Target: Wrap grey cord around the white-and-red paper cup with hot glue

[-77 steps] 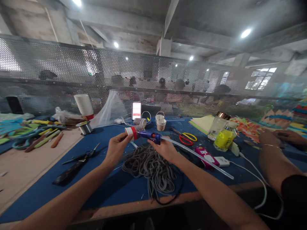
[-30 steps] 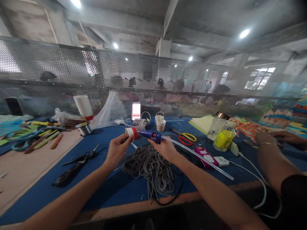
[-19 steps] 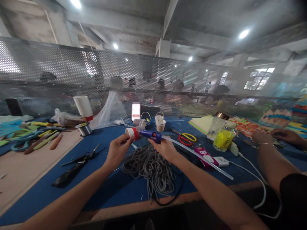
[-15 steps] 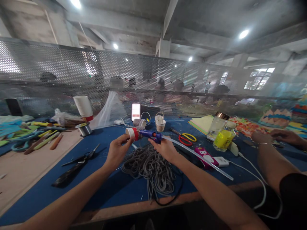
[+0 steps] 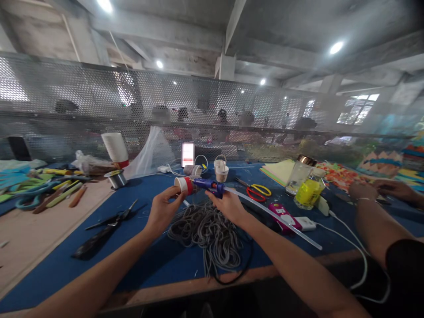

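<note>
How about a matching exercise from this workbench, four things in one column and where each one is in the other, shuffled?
Things:
1 glue gun
2 small cup
3 grey cord
4 red-and-yellow scissors

Places:
A piled on the blue mat, nearest the person
B in the left hand
C flat on the mat, beyond the right hand
D in the right hand

Pairs: 1-D, 2-B, 3-A, 4-C.

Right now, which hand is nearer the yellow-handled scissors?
Right. The right hand, holding the glue gun, is just left of the yellow-handled scissors; the left hand, holding the cup, farther left.
</note>
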`<state>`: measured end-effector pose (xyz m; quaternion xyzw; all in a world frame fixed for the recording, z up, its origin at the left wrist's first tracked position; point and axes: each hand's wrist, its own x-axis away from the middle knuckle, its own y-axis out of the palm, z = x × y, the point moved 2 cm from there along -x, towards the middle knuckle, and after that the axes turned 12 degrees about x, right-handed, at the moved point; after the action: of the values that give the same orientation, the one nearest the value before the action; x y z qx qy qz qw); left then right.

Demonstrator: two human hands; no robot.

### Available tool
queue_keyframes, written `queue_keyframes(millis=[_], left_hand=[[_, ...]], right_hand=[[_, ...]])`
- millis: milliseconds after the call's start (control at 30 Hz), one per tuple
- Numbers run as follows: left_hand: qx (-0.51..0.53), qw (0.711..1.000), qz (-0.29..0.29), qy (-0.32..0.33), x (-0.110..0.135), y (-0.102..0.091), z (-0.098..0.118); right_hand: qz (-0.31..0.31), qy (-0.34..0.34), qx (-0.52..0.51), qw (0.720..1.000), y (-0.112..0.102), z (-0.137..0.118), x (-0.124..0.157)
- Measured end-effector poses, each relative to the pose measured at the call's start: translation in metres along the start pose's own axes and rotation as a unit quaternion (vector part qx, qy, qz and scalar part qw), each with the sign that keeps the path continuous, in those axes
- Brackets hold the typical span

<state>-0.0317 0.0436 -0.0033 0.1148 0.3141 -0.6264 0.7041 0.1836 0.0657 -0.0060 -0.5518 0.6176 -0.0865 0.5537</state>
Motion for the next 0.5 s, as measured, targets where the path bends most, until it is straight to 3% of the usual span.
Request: queue_keyframes(millis=[233, 367, 500], left_hand=[[0.01, 1.0, 0.003, 0.003, 0.0008, 0.0017, 0.0063], [0.072, 0.995, 0.008, -0.068, 0.0004, 0.0014, 0.0079], [0.189, 0.972, 0.015, -0.138, -0.0013, 0.0026, 0.003]], right_hand=[[-0.047, 0.044, -0.107, 0.992, -0.0024, -0.0026, 0.0009], [-0.05, 0.068, -0.255, 0.963, -0.0038, -0.0075, 0.0001], [-0.031, 0.099, -0.32, 0.942, -0.0006, -0.0073, -0.0045]])
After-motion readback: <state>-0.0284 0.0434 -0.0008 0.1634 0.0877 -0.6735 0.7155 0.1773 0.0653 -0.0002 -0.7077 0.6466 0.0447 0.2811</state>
